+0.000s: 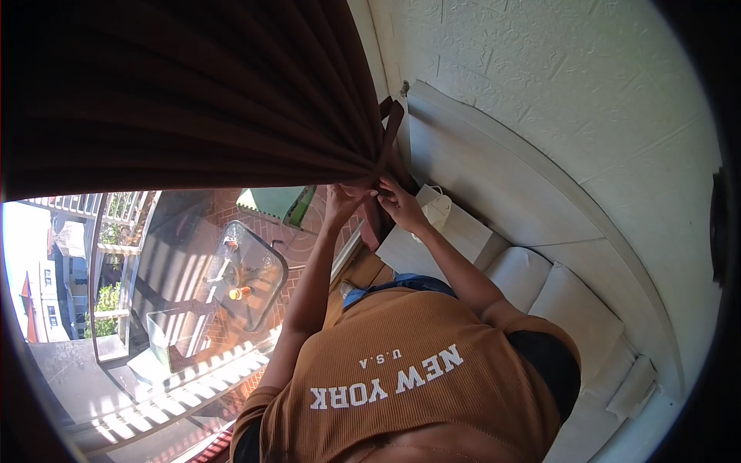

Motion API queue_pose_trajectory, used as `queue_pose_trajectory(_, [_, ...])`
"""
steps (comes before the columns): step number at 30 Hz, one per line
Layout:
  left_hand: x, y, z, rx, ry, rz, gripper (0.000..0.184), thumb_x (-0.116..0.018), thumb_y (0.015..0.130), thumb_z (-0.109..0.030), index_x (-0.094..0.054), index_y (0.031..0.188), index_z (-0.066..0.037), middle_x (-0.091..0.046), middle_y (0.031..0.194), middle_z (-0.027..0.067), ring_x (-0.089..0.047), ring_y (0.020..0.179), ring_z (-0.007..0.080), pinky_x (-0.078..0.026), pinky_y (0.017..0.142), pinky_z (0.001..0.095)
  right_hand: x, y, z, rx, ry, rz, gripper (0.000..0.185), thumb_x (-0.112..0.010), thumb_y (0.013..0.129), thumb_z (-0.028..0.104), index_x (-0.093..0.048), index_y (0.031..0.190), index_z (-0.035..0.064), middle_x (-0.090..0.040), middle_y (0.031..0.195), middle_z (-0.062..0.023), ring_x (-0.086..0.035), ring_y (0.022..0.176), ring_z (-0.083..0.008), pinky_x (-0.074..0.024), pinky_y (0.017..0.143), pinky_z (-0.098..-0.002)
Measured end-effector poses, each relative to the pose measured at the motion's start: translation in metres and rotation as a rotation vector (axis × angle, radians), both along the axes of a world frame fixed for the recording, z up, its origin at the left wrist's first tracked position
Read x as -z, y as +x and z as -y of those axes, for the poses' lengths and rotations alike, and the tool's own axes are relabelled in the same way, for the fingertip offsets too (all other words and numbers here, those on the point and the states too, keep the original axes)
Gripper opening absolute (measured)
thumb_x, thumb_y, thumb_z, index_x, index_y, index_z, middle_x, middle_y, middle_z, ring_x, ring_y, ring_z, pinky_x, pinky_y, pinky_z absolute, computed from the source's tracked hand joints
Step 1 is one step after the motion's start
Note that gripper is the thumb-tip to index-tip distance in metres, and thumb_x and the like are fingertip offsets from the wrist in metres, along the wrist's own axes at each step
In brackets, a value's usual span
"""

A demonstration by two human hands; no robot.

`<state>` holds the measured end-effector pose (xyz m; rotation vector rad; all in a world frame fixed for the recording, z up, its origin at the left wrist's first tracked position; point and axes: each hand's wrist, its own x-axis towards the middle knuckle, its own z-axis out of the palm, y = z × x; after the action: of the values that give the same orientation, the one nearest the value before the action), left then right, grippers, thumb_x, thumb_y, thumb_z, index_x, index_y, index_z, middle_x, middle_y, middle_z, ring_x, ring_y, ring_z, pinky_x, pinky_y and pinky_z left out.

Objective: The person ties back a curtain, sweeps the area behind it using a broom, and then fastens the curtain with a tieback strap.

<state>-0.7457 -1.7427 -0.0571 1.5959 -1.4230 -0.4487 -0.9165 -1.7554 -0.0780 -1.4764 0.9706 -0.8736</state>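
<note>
A dark brown curtain (pixel 255 100) hangs in pleats from the upper left and narrows to a gathered bunch. A tieback strap (pixel 391 131) of the same dark cloth wraps round that bunch. My left hand (pixel 347 202) is closed at the underside of the gather, its fingers pinching the tieback cloth. Close beside it, my right hand (pixel 400 207) has bent fingers and its fingertips on the strap's edge. The lower part of the curtain (pixel 373 224) drops behind and between my hands. Folds and fingers hide where the strap's ends meet.
A hook (pixel 404 88) sits on the wall by a pale headboard-like panel (pixel 494 154). Below are a white cabinet (pixel 455 239) with a white bag (pixel 437 216), and a light sofa (pixel 571 309). Through the glass on the left stand a glass-topped table (pixel 258 270) and a railing (pixel 116 301).
</note>
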Motion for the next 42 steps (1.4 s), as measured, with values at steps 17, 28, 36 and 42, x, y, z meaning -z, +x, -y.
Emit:
queue_pose_trajectory(17, [-0.004, 0.005, 0.019, -0.192, -0.347, -0.078, 0.044, -0.068, 0.077, -0.031, -0.055, 0.105, 0.001, -0.064, 0.09, 0.0157, -0.061, 0.087, 0.0273, -0.045, 0.074, 0.0339, 0.016, 0.0, 0.004, -0.024, -0.01, -0.246, 0.064, -0.063, 0.083, 0.026, -0.031, 0.133, 0.0033, -0.052, 0.121, -0.0192, -0.06, 0.096, -0.0254, -0.0477, 0.082, -0.0326])
queue_pose_trajectory(28, [0.03, 0.02, 0.0, -0.165, 0.124, -0.111, 0.034, -0.063, 0.082, -0.025, -0.056, 0.103, 0.001, -0.065, 0.087, 0.0159, -0.062, 0.081, 0.0214, -0.046, 0.071, 0.0335, 0.015, 0.029, 0.021, -0.122, -0.173, -0.367, 0.068, -0.061, 0.082, 0.029, -0.028, 0.135, 0.0027, -0.052, 0.118, -0.0224, -0.06, 0.096, -0.0332, -0.048, 0.082, -0.0357])
queue_pose_trajectory(36, [-0.034, 0.009, 0.006, -0.022, -0.056, -0.193, 0.035, -0.072, 0.074, -0.021, -0.059, 0.098, 0.0, -0.065, 0.086, 0.0117, -0.062, 0.082, 0.0237, -0.046, 0.073, 0.0321, 0.033, 0.004, 0.024, 0.011, -0.078, -0.272, 0.047, -0.059, 0.083, 0.027, -0.047, 0.119, -0.0008, -0.063, 0.1, -0.0186, -0.064, 0.085, -0.0282, -0.0498, 0.074, -0.0341])
queue_pose_trajectory(42, [0.009, 0.02, 0.008, -0.046, 0.19, -0.328, 0.039, -0.077, 0.066, -0.021, -0.062, 0.095, 0.001, -0.066, 0.083, 0.0097, -0.063, 0.078, 0.0147, -0.048, 0.065, 0.0272, 0.026, 0.012, 0.029, -0.077, -0.046, -0.145, 0.033, -0.054, 0.088, 0.023, -0.054, 0.111, 0.0002, -0.065, 0.097, -0.0114, -0.064, 0.08, -0.019, -0.0494, 0.074, -0.0285])
